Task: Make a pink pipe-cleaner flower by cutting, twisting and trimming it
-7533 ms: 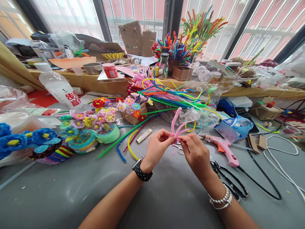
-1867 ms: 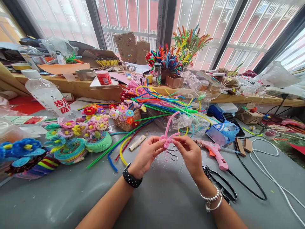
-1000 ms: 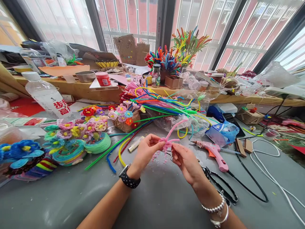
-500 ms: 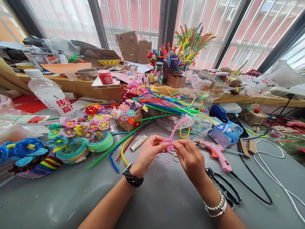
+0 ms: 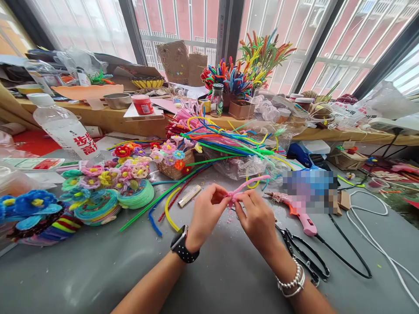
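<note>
Both hands meet over the grey table around a pink pipe cleaner (image 5: 251, 182), its looped end between them and its free tail reaching up to the right. My left hand (image 5: 209, 211), with a watch on the wrist, pinches the loops from the left. From the right, my right hand (image 5: 257, 214) pinches the same end near where the tail leaves it. Fingers hide much of the looped part. Pink fluff bits lie on the table below. A silver lighter-like piece (image 5: 189, 196) lies left of my left hand, beside a yellow pipe cleaner (image 5: 170, 209).
A pink glue gun (image 5: 307, 224) with a black cord and black-handled pliers (image 5: 307, 253) lie to the right. Finished pipe-cleaner flowers (image 5: 94, 179) and a water bottle (image 5: 65, 128) stand left. Behind is a heap of loose pipe cleaners (image 5: 225, 137). A blurred patch covers part of the right.
The pink tail has swung from nearly upright to a low slant toward the right. Both hands have turned slightly and stay pinched on the looped end.
</note>
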`<state>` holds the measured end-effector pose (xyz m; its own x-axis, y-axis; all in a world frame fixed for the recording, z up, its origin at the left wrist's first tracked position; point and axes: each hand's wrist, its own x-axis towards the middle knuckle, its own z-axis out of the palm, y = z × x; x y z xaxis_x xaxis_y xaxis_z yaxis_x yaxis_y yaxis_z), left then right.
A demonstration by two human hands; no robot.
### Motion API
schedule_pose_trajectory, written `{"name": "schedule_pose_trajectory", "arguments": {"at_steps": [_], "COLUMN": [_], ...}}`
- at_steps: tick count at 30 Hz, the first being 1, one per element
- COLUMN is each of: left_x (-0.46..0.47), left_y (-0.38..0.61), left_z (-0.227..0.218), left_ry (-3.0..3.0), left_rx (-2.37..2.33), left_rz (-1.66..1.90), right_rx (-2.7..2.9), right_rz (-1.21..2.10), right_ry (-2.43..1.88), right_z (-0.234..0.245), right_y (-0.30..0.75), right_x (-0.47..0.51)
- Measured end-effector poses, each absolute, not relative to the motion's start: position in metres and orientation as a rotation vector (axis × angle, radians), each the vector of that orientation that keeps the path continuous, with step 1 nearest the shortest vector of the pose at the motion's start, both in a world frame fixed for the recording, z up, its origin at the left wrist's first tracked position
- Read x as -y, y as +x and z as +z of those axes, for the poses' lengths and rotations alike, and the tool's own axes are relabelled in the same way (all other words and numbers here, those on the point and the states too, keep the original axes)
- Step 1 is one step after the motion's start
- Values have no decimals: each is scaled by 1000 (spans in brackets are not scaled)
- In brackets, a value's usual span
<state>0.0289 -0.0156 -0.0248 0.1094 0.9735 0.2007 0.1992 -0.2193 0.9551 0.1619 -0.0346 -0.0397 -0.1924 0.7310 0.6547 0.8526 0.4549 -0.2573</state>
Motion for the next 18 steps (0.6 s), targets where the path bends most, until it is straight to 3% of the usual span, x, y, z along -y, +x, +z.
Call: {"name": "schedule_pose_trajectory", "arguments": {"at_steps": [5,10,15,18], "left_x": [20,20,20,17], "left_y": [31,29,28,27], "left_z": [-30,-34,-27,-22], "left_ry": [2115,2395,2171,1748], "left_rx": [-1304,-1130,-1141,-1143], "left_rz": [1287,1348,1291,1256], "right_rx": [1576,907,864,1012], "right_rz": [591,1553,1782,1601], "right_ry": [-1433,-1193,-1074,-1087], "right_z": [-39,-33,-32,-32], "right_y": [157,161,168,172], "right_x": [32,28,26,26]}}
